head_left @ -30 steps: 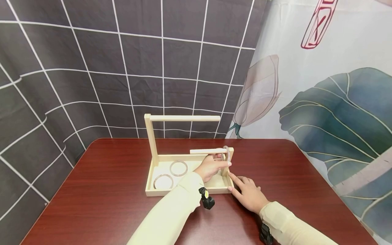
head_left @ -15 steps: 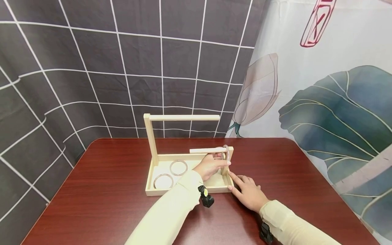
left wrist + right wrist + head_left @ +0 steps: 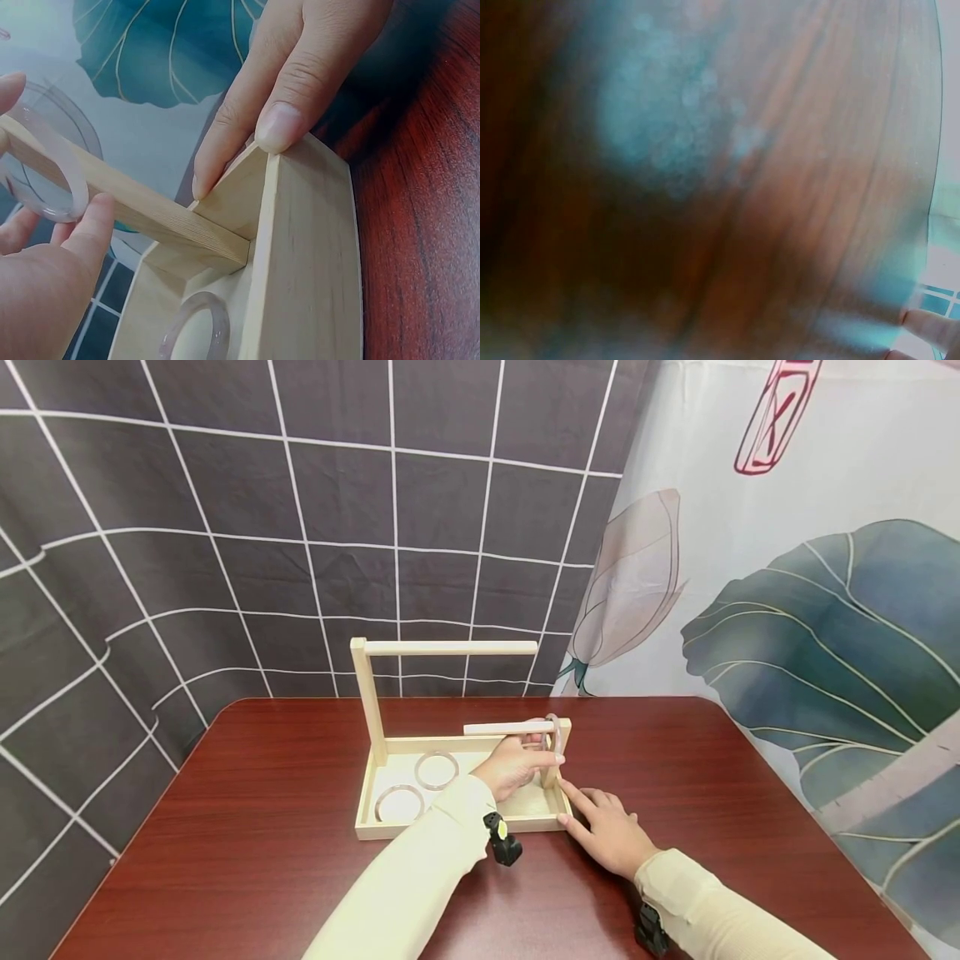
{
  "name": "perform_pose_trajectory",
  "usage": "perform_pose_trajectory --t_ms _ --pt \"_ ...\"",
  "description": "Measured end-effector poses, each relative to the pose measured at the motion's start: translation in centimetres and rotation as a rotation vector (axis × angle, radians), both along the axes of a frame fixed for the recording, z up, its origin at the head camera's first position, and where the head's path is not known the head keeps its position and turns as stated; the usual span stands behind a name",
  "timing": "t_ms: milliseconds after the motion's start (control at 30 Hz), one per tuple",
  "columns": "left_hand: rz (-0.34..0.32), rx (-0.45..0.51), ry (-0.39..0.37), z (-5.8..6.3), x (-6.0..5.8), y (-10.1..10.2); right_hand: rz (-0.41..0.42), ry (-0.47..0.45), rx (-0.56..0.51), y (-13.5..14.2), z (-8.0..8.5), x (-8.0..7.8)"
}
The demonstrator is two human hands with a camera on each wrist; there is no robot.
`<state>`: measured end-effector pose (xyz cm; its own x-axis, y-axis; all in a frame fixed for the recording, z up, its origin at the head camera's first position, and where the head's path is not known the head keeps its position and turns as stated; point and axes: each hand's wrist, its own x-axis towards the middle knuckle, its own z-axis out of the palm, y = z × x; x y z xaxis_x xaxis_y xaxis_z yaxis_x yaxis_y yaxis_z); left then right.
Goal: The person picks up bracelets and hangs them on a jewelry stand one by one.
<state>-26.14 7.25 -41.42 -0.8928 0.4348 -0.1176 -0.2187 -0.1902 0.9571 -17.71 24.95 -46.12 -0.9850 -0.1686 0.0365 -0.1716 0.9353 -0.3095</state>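
A pale wooden stand [image 3: 372, 833] is a shallow tray with two raised bars. My left hand [image 3: 516, 768] reaches over it and holds a translucent pinkish bangle [image 3: 66, 161] between thumb and fingers. The bangle encircles the lower bar [image 3: 504, 728] near its right post. Behind it, a greyer ring [image 3: 88, 133] shows in the left wrist view. Two bangles lie in the tray's left half: one farther back [image 3: 437, 771], one in front [image 3: 392, 788]. Another bangle [image 3: 219, 322] lies below the post, mostly hidden from the head view. My right hand [image 3: 609, 837] rests extended fingers on the tray's right end.
The upper bar [image 3: 450, 648] extends right from a tall left post [image 3: 370, 710]. A reddish-brown table [image 3: 262, 827] bears the stand. Behind hang a dark checked cloth [image 3: 337, 510] and a white leaf-patterned cloth [image 3: 817, 627]. The right wrist view is mostly blurred.
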Motion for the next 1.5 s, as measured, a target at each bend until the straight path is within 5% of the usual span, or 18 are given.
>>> perform_pose_trajectory --t_ms 900,1200,1500 --pt "-0.027 -0.033 0.099 0.3 -0.3 -0.4 -0.002 0.003 -0.008 -0.2 0.2 0.1" --pt "-0.038 -0.209 0.126 0.3 -0.5 -1.4 0.0 0.015 -0.013 -0.2 0.2 0.1" --pt "-0.069 -0.515 0.214 0.5 -0.6 -2.6 0.001 0.019 -0.011 -0.2 0.2 0.1"
